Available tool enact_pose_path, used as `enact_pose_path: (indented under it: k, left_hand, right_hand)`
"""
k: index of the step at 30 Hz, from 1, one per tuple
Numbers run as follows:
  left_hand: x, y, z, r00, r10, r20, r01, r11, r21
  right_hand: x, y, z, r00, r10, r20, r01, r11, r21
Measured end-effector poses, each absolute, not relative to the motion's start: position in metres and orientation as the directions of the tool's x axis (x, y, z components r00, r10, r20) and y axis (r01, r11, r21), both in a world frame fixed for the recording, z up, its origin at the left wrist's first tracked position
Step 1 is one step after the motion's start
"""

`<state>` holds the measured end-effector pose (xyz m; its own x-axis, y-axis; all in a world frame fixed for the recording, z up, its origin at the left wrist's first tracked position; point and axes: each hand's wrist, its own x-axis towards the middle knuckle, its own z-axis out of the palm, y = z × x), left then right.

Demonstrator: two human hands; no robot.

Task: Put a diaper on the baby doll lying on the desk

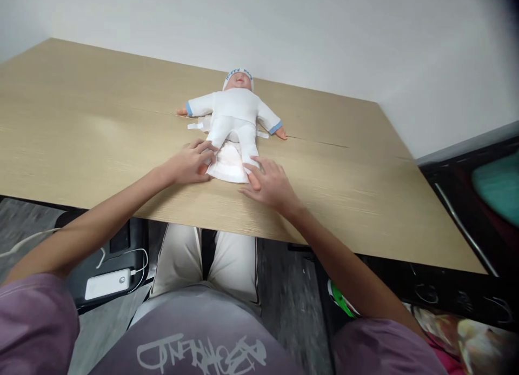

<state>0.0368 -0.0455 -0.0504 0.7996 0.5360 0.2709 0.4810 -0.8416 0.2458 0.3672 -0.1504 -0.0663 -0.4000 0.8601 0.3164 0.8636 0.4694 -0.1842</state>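
Note:
A baby doll (pixel 237 105) in white clothes with blue cuffs and a printed white cap lies on its back, arms spread, feet toward me. Beneath its hips and between its legs is a spread-out white diaper (pixel 228 167), its side tabs sticking out at both sides of the waist. My left hand (pixel 195 161) is closed around the lower end of the doll's leg on the left. On the other leg, my right hand (pixel 271 181) has its fingers over the trouser end and the thumb by the bare foot.
The doll rests on a wide wooden table (pixel 101 126) set against a white wall (pixel 304 34). Below the front edge at left, a white power bank (pixel 107 284) with a cable lies on a black seat. Dark furniture (pixel 458 202) stands at the right.

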Motion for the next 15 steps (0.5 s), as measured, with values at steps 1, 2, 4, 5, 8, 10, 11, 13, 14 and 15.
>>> enact_pose_path:
  k: [1,2,4,5,8,10,11,13,14,15]
  left_hand:
    - [0.038,-0.045,-0.051,0.792,0.545,0.275,0.494,-0.837,0.235]
    - [0.039,-0.043,-0.051,0.783,0.557,0.278,0.51,-0.83,0.225]
    - [0.042,-0.037,-0.047,0.751,0.592,0.291,0.548,-0.806,0.224]
    - [0.044,-0.032,-0.043,0.727,0.616,0.302,0.568,-0.788,0.239]
    - [0.052,-0.011,-0.029,0.632,0.694,0.344,0.596,-0.72,0.356]
    - [0.061,0.01,-0.021,0.549,0.737,0.395,0.583,-0.676,0.45]
    - [0.066,0.023,-0.019,0.506,0.75,0.427,0.567,-0.662,0.491]
    - [0.078,0.054,-0.018,0.429,0.765,0.479,0.515,-0.643,0.566]
    - [0.084,0.072,-0.02,0.404,0.773,0.489,0.482,-0.634,0.604]
    - [0.091,0.09,-0.024,0.385,0.784,0.486,0.448,-0.62,0.644]
  right_hand:
    - [0.361,-0.152,-0.071,-0.371,0.871,0.323,0.881,0.44,-0.173]
    - [0.357,-0.152,-0.075,-0.336,0.881,0.334,0.895,0.409,-0.178]
    - [0.355,-0.144,-0.078,-0.278,0.89,0.362,0.9,0.373,-0.226]
    - [0.355,-0.138,-0.078,-0.255,0.891,0.376,0.892,0.367,-0.265]
    - [0.363,-0.107,-0.069,-0.172,0.895,0.412,0.831,0.356,-0.428]
    - [0.368,-0.078,-0.061,-0.11,0.877,0.467,0.78,0.367,-0.507]
    - [0.37,-0.061,-0.057,-0.087,0.857,0.508,0.758,0.388,-0.524]
    - [0.374,-0.024,-0.052,-0.052,0.806,0.59,0.73,0.433,-0.528]
    - [0.375,-0.003,-0.051,-0.035,0.793,0.608,0.721,0.442,-0.534]
    - [0.377,0.017,-0.051,-0.014,0.796,0.605,0.71,0.435,-0.555]
